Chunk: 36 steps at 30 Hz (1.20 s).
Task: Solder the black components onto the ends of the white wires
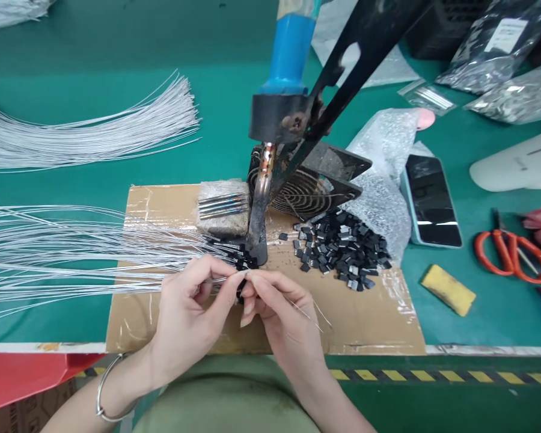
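My left hand (192, 307) and my right hand (284, 307) meet fingertip to fingertip over the cardboard's front half. Both are closed in a pinch. Thin wires (304, 310) run through my right hand, with two fine ends sticking out to its right. The pinched spot is mostly covered by my fingers. Just behind them lie small black connectors (241, 257) on the ends of grey-white wires (153, 255) that fan out leftward. A soldering iron (265, 168), clamped tip down, points at this spot. Loose black connectors (342, 246) form a pile to the right.
A cardboard sheet (369, 325) covers the bench front. Behind are a wrapped block (223, 225) with metal rods and a fan (304, 189). A wire bundle (117, 135) lies back left. Rightward are a phone (434, 198), yellow sponge (448, 290), scissors (514, 255) and white cup (518, 159).
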Each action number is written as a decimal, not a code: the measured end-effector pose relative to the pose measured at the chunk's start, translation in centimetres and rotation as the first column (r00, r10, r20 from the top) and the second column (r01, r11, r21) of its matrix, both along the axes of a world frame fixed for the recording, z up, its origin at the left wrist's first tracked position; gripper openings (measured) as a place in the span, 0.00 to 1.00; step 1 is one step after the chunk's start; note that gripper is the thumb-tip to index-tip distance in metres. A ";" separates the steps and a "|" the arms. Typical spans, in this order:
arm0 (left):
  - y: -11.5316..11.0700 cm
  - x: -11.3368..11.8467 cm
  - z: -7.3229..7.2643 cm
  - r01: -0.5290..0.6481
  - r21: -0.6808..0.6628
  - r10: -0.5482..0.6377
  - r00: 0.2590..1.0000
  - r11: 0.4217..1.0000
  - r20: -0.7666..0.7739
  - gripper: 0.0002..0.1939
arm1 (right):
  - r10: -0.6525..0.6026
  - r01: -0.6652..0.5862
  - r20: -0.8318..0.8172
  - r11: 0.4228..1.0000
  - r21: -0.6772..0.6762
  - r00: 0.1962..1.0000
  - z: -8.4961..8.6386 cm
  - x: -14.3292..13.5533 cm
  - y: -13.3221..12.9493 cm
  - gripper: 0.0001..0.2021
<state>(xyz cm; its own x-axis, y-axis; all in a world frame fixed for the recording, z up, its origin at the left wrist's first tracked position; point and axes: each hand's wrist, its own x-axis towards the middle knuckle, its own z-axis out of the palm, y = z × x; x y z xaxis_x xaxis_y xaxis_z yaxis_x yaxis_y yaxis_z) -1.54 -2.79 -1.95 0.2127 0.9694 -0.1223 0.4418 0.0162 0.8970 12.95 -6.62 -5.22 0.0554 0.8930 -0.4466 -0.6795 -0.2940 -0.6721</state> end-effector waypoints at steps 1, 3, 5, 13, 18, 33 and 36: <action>0.0 -0.1 -0.1 -0.010 -0.031 0.011 1.000 0.999 0.020 0.07 | -0.001 0.000 0.063 1.000 0.020 0.998 -0.1 0.4 -0.1 0.10; 0.1 -0.3 -0.2 -0.036 -0.084 0.041 0.998 0.996 0.056 0.06 | -0.042 0.024 0.278 0.997 0.067 0.960 -0.2 1.7 -0.5 0.12; 0.1 -0.4 -0.2 -0.062 -0.116 0.072 0.994 0.991 0.082 0.04 | -0.158 0.114 0.604 0.987 0.111 0.782 -0.5 3.5 -0.9 0.08; 0.3 -0.4 -0.1 -0.048 -0.118 0.062 0.991 0.992 0.123 0.03 | -0.156 -0.023 0.976 0.988 0.154 -0.149 -2.2 7.4 -0.9 0.10; 0.2 -0.6 -0.2 -0.058 -0.100 0.069 0.992 0.993 0.107 0.03 | -0.110 -0.171 0.943 0.984 0.058 -0.315 -1.0 7.5 -1.4 0.07; 0.4 -0.6 0.5 -0.011 -0.069 0.015 0.998 0.998 0.063 0.05 | -0.223 0.010 0.941 0.974 0.228 0.256 -1.4 5.6 -2.0 0.04; 0.6 -0.6 0.8 -0.003 -0.089 0.005 0.999 0.996 0.032 0.06 | -0.238 0.038 0.819 0.966 0.256 0.523 -0.3 4.4 -1.5 0.06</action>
